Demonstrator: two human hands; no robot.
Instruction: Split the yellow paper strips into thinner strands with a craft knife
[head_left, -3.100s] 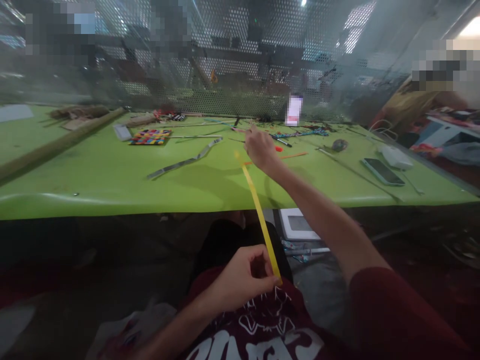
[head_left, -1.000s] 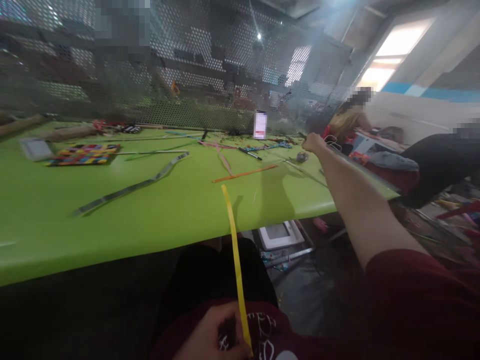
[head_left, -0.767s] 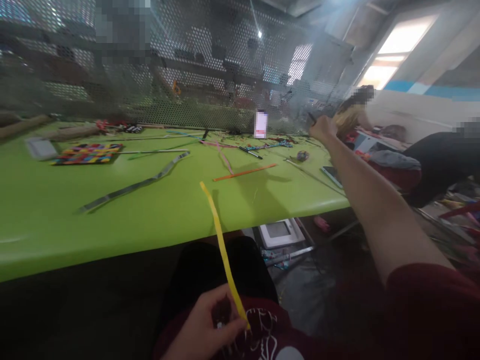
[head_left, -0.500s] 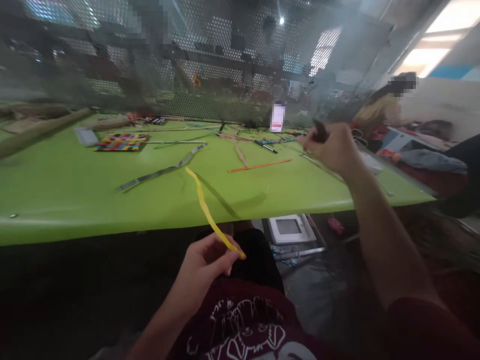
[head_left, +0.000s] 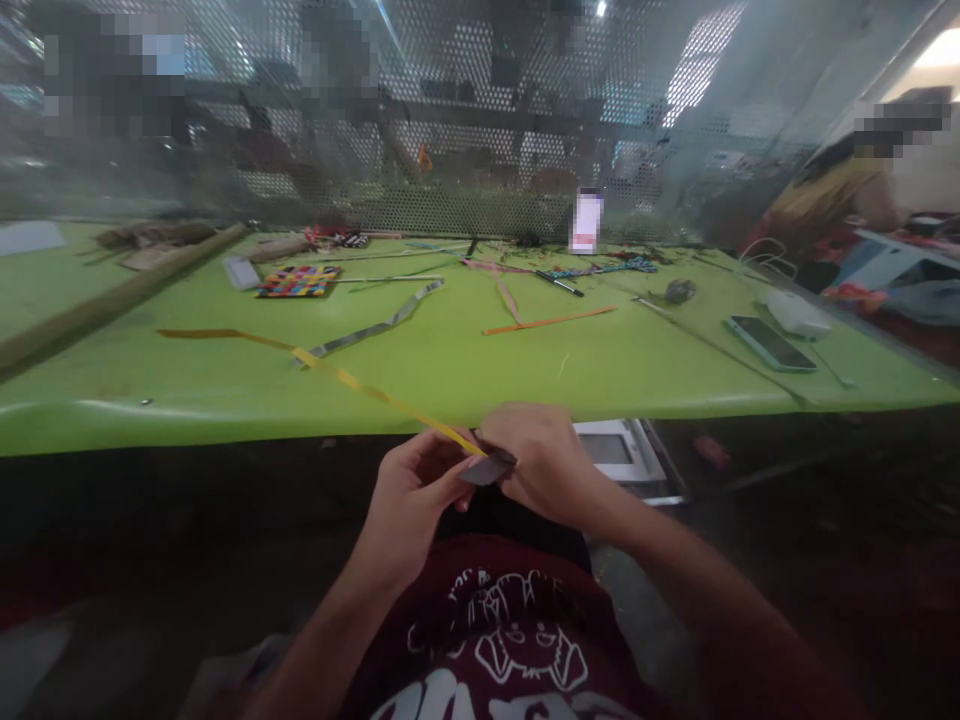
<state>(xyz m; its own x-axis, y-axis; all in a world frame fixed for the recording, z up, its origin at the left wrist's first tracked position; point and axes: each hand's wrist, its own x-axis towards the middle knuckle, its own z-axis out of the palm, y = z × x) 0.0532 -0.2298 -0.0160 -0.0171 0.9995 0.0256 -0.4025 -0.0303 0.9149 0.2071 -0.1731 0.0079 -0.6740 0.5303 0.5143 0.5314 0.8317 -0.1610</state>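
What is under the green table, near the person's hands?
Under the green table, just behind the right hand, a white, tray-like box shows on the floor. The hand and the table edge cover part of it, and the rest is too dark to tell.

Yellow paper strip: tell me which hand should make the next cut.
Right, probably. The right hand holds the dark blade tool against the yellow paper strip; the left hand pinches the strip's end.

head-worn view, facing forward-down, hands close
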